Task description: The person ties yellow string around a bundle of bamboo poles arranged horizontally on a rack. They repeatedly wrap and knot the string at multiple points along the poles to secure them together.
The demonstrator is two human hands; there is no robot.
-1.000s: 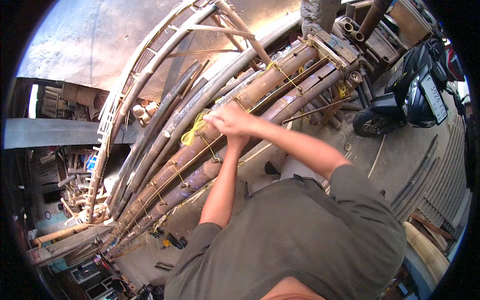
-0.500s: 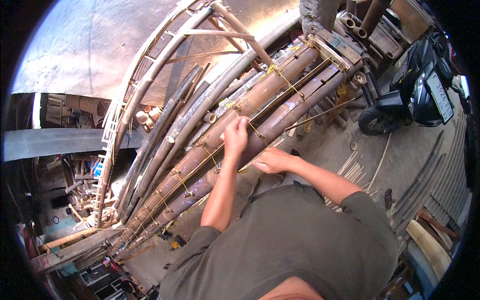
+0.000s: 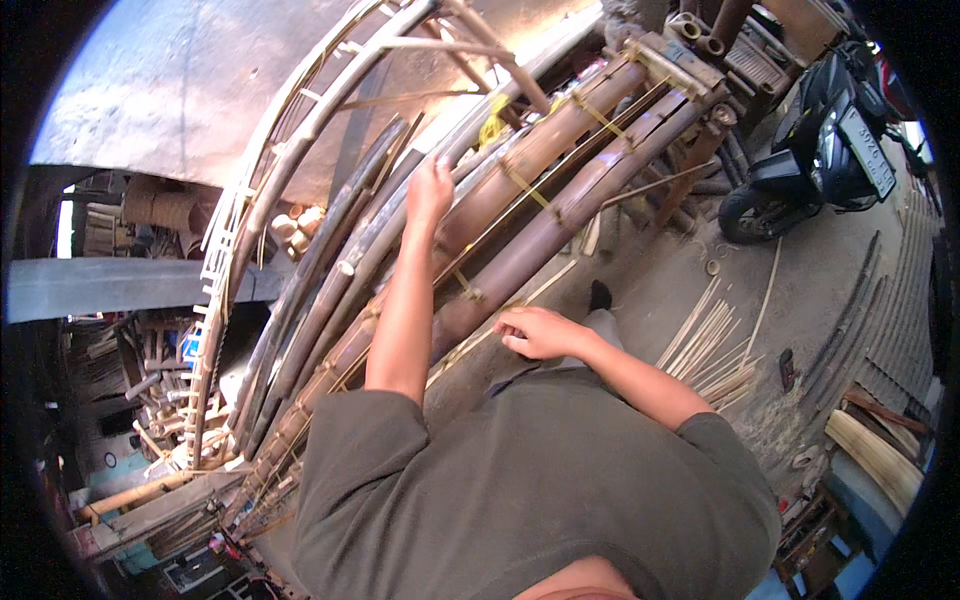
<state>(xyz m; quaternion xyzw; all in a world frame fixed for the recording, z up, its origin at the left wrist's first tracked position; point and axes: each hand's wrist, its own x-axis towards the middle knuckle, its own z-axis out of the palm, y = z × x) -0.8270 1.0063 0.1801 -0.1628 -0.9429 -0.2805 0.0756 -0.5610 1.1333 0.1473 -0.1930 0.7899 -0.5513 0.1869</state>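
Two thick brown bamboo poles (image 3: 520, 249) run side by side from the lower left to the upper right, with yellow cord ties (image 3: 527, 187) spanning the gap between them. Over the far side of these poles my left hand (image 3: 430, 190) is raised and closed; what it holds, if anything, is hidden. My right hand (image 3: 540, 332) is on the near side, its fingers curled in, and I cannot make out anything in them. A loose bunch of yellow cord (image 3: 493, 122) lies beyond the poles, right of my left hand.
A curved bamboo frame (image 3: 285, 165) rises at the far left beside more long poles (image 3: 345, 268). A motorcycle (image 3: 815, 160) stands at the right. Thin bamboo strips (image 3: 705, 345) lie on the floor to my right, with a wooden plank (image 3: 870, 460) beyond.
My left hand has moved left and farther out, off the tied poles. My right hand has shifted slightly, its fingers turned more into view. The whole view has moved a little.
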